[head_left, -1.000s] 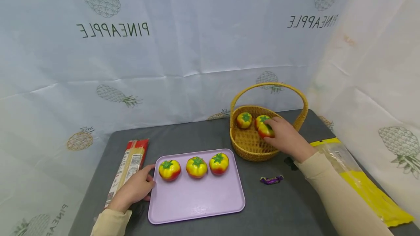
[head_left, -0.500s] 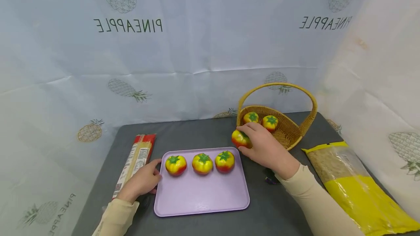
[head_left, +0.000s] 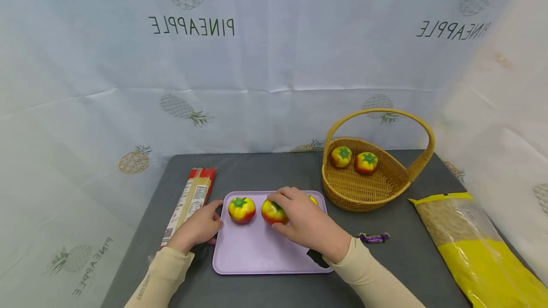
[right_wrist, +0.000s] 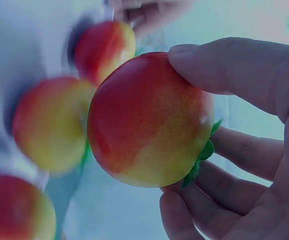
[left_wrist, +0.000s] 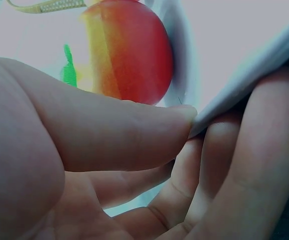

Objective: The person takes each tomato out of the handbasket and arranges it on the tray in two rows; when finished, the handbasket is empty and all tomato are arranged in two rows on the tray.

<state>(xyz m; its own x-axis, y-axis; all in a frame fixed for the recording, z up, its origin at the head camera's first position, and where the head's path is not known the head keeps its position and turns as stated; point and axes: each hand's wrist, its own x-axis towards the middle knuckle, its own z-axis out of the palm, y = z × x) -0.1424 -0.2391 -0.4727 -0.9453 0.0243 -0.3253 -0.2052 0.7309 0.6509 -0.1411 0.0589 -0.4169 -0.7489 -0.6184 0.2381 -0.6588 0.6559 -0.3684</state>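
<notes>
Head view bright, even, diffuse light; soft faint shadows on table (head_left: 265, 170). Backdrop lettering reads mirrored; slight bending twd frame edges. Wrist views dimmer w/ bluish cast, v. close: tomato (right_wrist: 149, 120) fairly sharp, bkgd tomatoes blurred; left wrist view soft, fingers (left_wrist: 109, 135) out of focus.

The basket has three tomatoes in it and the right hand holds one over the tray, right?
Not quite. The basket has two tomatoes, as the head view shows. The right hand does hold a tomato over the tray.
</notes>
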